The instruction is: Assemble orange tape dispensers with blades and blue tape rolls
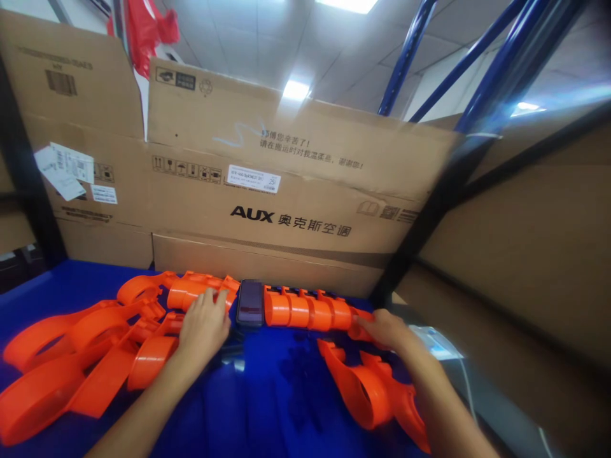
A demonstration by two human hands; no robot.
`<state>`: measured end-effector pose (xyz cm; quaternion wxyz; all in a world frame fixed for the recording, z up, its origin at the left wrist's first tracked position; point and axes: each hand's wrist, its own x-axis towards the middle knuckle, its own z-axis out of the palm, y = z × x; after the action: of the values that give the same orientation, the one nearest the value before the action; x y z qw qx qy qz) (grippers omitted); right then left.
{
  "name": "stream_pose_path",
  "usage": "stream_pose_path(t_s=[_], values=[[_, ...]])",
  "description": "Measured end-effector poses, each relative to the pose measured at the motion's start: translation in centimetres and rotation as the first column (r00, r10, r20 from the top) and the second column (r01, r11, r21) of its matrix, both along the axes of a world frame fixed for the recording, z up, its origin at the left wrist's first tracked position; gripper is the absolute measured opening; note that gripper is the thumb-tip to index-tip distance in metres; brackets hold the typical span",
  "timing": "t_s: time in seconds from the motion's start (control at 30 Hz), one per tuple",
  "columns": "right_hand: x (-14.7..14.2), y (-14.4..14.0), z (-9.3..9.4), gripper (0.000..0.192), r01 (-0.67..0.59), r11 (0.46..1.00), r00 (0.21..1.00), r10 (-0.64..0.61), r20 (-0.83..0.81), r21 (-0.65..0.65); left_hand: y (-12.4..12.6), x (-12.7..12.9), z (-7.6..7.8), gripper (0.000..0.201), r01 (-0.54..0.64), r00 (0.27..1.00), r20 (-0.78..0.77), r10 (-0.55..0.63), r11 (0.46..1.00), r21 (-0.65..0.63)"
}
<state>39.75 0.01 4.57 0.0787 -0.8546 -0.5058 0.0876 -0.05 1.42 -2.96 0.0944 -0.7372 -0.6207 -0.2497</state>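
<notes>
My left hand (pixel 205 324) reaches over a cluster of orange curled plastic bands (pixel 186 294) left of centre, its bent fingers on the band nearest the phone. A dark smartphone (pixel 251 303) stands between this cluster and a neat row of orange curled bands (pixel 308 312). At the right end of that row, my right hand (pixel 384 327) grips an orange band (pixel 361 326) with thumb and fingers; part of it is hidden by the hand. Small black pieces (pixel 296 292) show along the top of the row.
More loose orange bands (pixel 41 394) lie on the blue table surface (pixel 267 401) at left, and further orange bands (pixel 367 391) near my right forearm. A cardboard wall (pixel 305 191) stands behind. A dark rack post (pixel 415 235) and a clear plastic bag (pixel 436 342) are at right.
</notes>
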Motion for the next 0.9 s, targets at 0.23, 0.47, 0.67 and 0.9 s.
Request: stream_pose_path(t_s=[0.23, 0.47, 0.67, 0.9], values=[[0.3, -0.2, 0.3, 0.052, -0.013, 0.999, 0.995, 0.010, 0.096, 0.034, -0.3, 0.4, -0.3, 0.049, 0.064, 0.992, 0.109, -0.062, 0.998, -0.018], [-4.3, -1.7, 3.0, 0.051, -0.182, 0.919, 0.964, 0.097, 0.246, 0.351, -0.6, 0.7, 0.6, 0.043, 0.165, 0.943, 0.253, -0.215, 0.965, 0.205], [-12.5, -1.6, 3.0, 0.051, -0.381, 0.636, 0.777, 0.614, -0.141, 0.671, -2.6, 1.0, 1.8, 0.043, 0.365, 0.745, 0.451, -0.492, 0.866, 0.342], [-17.1, 2.4, -0.3, 0.037, -0.153, 0.654, 0.500, 0.698, -0.513, 0.740, -4.5, 1.2, 2.7, 0.049, 0.626, 0.524, 0.498, -0.691, 0.709, 0.325]])
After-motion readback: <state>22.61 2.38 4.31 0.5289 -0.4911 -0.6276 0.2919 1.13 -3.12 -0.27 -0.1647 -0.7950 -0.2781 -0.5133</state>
